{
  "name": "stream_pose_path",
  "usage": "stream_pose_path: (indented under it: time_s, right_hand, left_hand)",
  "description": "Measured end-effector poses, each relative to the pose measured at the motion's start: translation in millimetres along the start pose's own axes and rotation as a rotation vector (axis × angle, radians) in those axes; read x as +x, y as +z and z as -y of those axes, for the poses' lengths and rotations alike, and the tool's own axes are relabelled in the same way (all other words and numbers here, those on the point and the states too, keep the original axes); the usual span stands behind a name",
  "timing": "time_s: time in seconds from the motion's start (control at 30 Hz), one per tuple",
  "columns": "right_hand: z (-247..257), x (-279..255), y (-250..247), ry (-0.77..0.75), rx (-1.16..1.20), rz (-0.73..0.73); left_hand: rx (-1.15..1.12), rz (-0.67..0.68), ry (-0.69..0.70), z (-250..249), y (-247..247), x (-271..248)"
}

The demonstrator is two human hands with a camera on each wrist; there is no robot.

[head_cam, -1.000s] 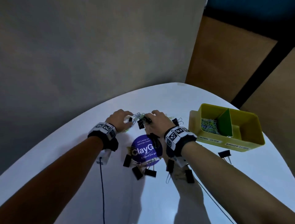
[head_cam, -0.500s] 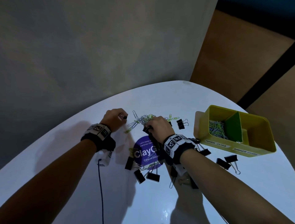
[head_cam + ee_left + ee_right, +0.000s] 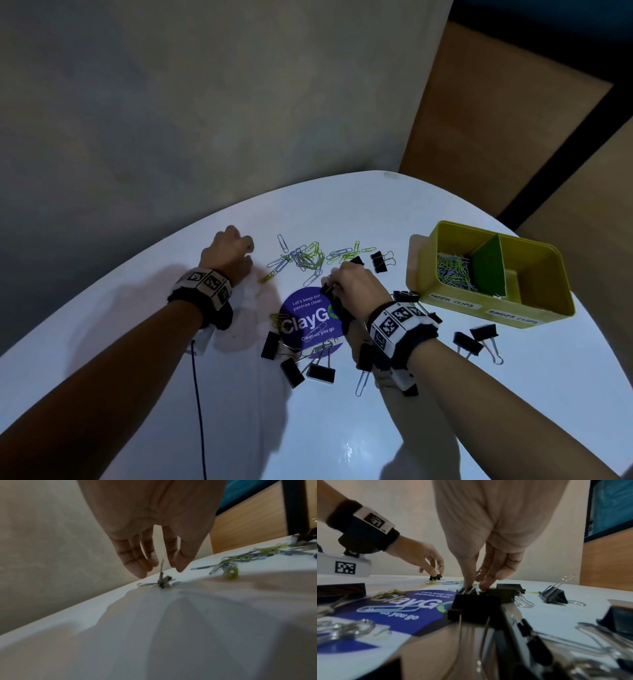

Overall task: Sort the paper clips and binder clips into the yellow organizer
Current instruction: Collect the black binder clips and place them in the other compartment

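Green and silver paper clips [image 3: 301, 257] lie in a loose pile at the far middle of the white table [image 3: 342, 428]. Black binder clips [image 3: 310, 370] are scattered near me. The yellow organizer [image 3: 479, 310] stands at the right, with paper clips [image 3: 454, 274] in its left compartment. My left hand [image 3: 163, 568] hovers left of the pile over a small binder clip [image 3: 163, 580]. Its fingers are fairly straight and stand apart from the clip's upright handle. My right hand [image 3: 475, 586] pinches a black binder clip [image 3: 467, 590] by its handles at the sticker's far edge.
A round purple sticker [image 3: 308, 322] is stuck on the table between my hands. A dark cable [image 3: 198, 394] runs from my left wrist to the near edge. A grey wall stands close behind the table. More binder clips [image 3: 474, 339] lie in front of the organizer.
My left hand has moved left, away from the paper clip pile, with a small clip that now sits on the table. My right hand has drawn back from the pile toward the sticker.
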State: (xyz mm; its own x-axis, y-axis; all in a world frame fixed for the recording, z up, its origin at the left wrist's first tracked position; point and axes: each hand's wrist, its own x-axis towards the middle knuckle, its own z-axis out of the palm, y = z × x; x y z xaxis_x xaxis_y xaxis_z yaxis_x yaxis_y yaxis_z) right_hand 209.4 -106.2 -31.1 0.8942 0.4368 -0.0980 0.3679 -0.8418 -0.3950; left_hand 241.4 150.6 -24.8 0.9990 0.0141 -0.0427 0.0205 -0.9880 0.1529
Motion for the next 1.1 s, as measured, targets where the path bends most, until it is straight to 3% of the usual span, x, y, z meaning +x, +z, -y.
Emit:
stream_pose_path:
  time_s: [0.1,0.2,0.3,0.4,0.5,0.6,0.87,1.1]
  right_hand:
    - [-3.4,-6.2,-5.3,0.045,-0.017,0.007]
    - [-3.6,-10.5,-10.1,0.089,-0.057,-0.002]
    - [1.2,-7.1,-9.9,0.104,-0.15,-0.031]
    - [15.4,6.3,-5.4,0.041,-0.167,-0.085]
    - [31.0,19.6,3.6,-0.017,-0.143,0.048]
    - [36.3,28.2,14.2,0.031,-0.174,0.152]
    - [30.3,30.8,9.6,0.026,-0.09,0.1]
    - [29.8,22.3,9.5,0.019,-0.057,0.053]
  left_hand:
    - [-0.046,-0.081,0.212,-26.0,6.1,3.7]
    - [0.006,0.072,0.381,-56.5,16.5,10.4]
    - [0.083,0.26,0.319,-64.3,24.6,16.5]
    - [-0.004,0.186,0.433,-52.3,34.7,9.9]
    - [-0.036,0.248,0.438,-38.6,31.0,1.3]
    - [0.058,0.247,0.424,-25.4,26.7,-12.3]
    - [-0.09,0.234,0.406,-2.8,20.5,-51.2]
    - [-0.03,0.289,0.434,4.4,23.0,-77.5]
